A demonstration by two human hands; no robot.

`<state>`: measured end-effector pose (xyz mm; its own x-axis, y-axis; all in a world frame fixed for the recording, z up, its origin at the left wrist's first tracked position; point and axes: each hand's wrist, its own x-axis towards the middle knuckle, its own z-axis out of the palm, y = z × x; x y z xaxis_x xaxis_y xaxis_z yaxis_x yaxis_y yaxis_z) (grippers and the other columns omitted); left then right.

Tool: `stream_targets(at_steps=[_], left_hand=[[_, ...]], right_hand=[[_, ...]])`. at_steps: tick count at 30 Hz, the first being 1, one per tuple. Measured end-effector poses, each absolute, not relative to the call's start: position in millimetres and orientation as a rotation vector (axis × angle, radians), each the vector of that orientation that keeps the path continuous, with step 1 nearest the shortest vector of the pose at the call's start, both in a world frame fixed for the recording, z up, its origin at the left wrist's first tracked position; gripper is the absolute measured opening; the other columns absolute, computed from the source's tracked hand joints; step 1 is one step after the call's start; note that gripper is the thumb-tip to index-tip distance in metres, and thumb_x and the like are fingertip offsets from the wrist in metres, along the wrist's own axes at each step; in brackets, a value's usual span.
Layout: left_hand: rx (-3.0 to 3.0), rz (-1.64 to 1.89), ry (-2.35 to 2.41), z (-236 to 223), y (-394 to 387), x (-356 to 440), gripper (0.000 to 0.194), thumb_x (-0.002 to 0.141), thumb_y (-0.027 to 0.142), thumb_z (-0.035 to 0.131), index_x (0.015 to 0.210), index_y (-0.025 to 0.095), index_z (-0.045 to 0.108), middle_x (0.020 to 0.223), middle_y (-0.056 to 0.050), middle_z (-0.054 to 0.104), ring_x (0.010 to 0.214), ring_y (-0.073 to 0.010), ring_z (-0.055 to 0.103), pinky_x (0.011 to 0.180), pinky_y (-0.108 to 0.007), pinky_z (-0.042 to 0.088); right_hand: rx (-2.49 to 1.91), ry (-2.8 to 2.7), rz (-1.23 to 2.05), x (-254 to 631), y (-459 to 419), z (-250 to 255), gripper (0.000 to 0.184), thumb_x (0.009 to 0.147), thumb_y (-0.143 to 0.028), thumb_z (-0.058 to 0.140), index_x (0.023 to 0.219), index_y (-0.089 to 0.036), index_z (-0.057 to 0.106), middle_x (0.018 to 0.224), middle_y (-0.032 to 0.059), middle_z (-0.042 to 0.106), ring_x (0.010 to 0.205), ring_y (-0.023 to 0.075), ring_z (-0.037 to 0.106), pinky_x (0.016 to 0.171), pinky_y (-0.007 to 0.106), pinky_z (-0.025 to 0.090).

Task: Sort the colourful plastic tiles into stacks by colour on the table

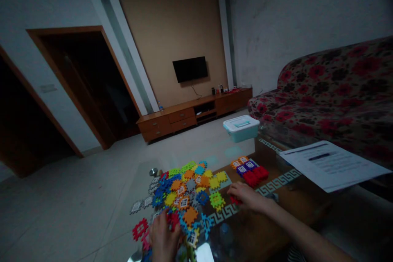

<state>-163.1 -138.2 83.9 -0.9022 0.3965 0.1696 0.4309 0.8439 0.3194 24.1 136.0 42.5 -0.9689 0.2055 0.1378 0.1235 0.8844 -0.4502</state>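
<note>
Low in the view, my left hand (164, 235) is in the near part of a heap of colourful interlocking plastic blocks. Its fingers and thumb close around a red block (174, 220), partly hidden by the hand. My right hand (242, 195) rests over the table on the heap's right side, fingers curled down on a red interlocking block (235, 200) mostly covered by them. Between the hands lie a lime-green block (217, 200) and an orange block (190, 215). Beyond my right hand, orange, purple and red blocks (250, 169) sit in grouped rows.
The glass-topped table (264, 229) has a patterned band. A paper sheet (331, 166) with a dark pen lies at its right. A lidded teal box (242, 129) stands past the far edge. A floral sofa (331, 86) is at right, a TV cabinet (184, 116) further back.
</note>
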Motion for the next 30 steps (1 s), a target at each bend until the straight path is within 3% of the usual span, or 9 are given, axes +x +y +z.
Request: stream_targets(at_steps=[6, 11, 16, 21, 25, 30], left_hand=[[-1.416, -0.755, -2.817, 49, -54, -74, 0.052, 0.077, 0.017, 0.053, 0.128, 0.024, 0.058, 0.129, -0.008, 0.061, 0.126, -0.0254, 0.051, 0.110, -0.034, 0.037], [-1.572, -0.705, -2.850, 58, 33, -41, 0.057, 0.075, 0.014, 0.055, 0.131, 0.020, 0.055, 0.129, -0.011, 0.059, 0.123, -0.0259, 0.051, 0.106, -0.033, 0.038], [-1.772, -0.647, -2.844, 81, 107, -31, 0.064, 0.066, 0.011, 0.061, 0.129, 0.017, 0.053, 0.129, -0.011, 0.057, 0.120, -0.0260, 0.049, 0.102, -0.032, 0.036], [-1.811, -0.536, -2.850, 83, 142, -27, 0.068, 0.064, 0.013, 0.064, 0.131, 0.019, 0.051, 0.132, -0.010, 0.054, 0.122, -0.0274, 0.046, 0.102, -0.033, 0.035], [-1.903, -0.435, -2.839, 76, 154, -28, 0.074, 0.063, 0.013, 0.064, 0.135, 0.021, 0.048, 0.136, -0.011, 0.051, 0.126, -0.0288, 0.043, 0.102, -0.037, 0.035], [-2.018, -0.345, -2.769, 63, 166, -38, 0.075, 0.064, 0.014, 0.066, 0.136, 0.020, 0.046, 0.136, -0.013, 0.049, 0.126, -0.0296, 0.042, 0.104, -0.039, 0.034]], right_hand=[[-0.422, -2.715, 0.781, 71, 206, 64, 0.067, 0.069, -0.005, 0.056, 0.134, -0.023, 0.057, 0.133, 0.0114, 0.060, 0.124, 0.0274, 0.052, 0.104, 0.043, 0.039], [-0.597, -2.807, 0.673, 82, 264, 80, 0.058, 0.073, -0.006, 0.054, 0.129, -0.022, 0.062, 0.124, 0.0129, 0.065, 0.114, 0.0288, 0.058, 0.098, 0.041, 0.044], [-0.458, -2.877, 0.571, 83, 284, 64, 0.057, 0.075, -0.003, 0.053, 0.128, -0.021, 0.063, 0.126, 0.0146, 0.063, 0.116, 0.0288, 0.058, 0.098, 0.042, 0.045], [-0.414, -2.796, 0.754, 89, 289, 58, 0.055, 0.076, -0.004, 0.054, 0.125, -0.025, 0.065, 0.127, 0.0116, 0.063, 0.117, 0.0270, 0.059, 0.104, 0.044, 0.043], [-0.316, -2.710, 0.936, 98, 295, 55, 0.065, 0.070, -0.002, 0.053, 0.130, -0.026, 0.061, 0.128, 0.0095, 0.063, 0.119, 0.0244, 0.058, 0.108, 0.041, 0.041], [-0.341, -2.689, 0.928, 112, 302, 48, 0.077, 0.062, 0.002, 0.050, 0.134, -0.023, 0.057, 0.132, 0.0117, 0.059, 0.123, 0.0247, 0.054, 0.108, 0.040, 0.040]])
